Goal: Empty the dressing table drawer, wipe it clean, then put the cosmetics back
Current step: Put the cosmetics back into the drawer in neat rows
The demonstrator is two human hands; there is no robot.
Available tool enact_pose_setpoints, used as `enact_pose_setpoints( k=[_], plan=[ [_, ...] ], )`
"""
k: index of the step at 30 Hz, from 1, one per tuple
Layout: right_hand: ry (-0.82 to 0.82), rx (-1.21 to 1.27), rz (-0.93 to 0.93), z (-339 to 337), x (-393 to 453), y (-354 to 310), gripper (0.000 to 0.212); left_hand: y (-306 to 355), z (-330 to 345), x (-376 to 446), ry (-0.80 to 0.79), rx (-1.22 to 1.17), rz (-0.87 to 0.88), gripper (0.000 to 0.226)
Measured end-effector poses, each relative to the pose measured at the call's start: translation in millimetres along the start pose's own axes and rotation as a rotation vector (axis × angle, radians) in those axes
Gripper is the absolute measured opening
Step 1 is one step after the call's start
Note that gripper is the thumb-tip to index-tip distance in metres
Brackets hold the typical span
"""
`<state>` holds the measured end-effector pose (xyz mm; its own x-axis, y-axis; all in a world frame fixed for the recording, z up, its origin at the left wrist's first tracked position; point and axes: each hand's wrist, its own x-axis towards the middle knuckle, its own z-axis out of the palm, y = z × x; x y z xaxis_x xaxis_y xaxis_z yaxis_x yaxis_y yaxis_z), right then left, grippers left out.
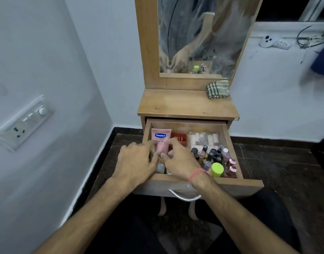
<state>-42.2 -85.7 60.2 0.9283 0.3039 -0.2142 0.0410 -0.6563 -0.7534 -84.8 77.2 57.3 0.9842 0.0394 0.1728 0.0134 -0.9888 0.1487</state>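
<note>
The wooden drawer (230,143) of the dressing table is pulled out and full of cosmetics. A pink Vaseline tube (161,139) lies at its left. My left hand (135,162) and my right hand (179,162) both reach into the drawer, fingertips pinching the tube's lower end from either side. Beside it sit a red box (179,137), a clear pack of pale tubes (203,139), several small dark and pink bottles (216,156) and a bottle with a lime-green cap (217,169). A small clear bottle (160,168) shows between my hands.
A checked cloth (218,89) lies folded at the back right of the wooden tabletop (175,103), under the mirror (203,33). The drawer's metal handle (185,196) faces me. A wall with a switch panel (23,123) stands close on the left. The floor is dark tile.
</note>
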Motion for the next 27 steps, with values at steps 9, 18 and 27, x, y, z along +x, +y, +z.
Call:
enact_pose_setpoints(
  k=[9, 18, 27],
  plan=[
    [-0.026, -0.24, -0.049, 12.6, 3.5, 9.9, 0.037, 3.2, 7.9, -1.7, -0.052, 0.036, -0.076, 0.041],
    [0.521, -0.392, -0.407, -6.5, -68.3, 44.3, 0.015, 29.4, 22.0, -53.7, 0.216, -0.139, 0.21, 0.031],
    [0.629, -0.516, -0.407, 0.0, -107.1, 103.5, 0.062, 38.1, 50.8, -63.8, 0.315, -0.016, 0.324, 0.072]
  ],
)
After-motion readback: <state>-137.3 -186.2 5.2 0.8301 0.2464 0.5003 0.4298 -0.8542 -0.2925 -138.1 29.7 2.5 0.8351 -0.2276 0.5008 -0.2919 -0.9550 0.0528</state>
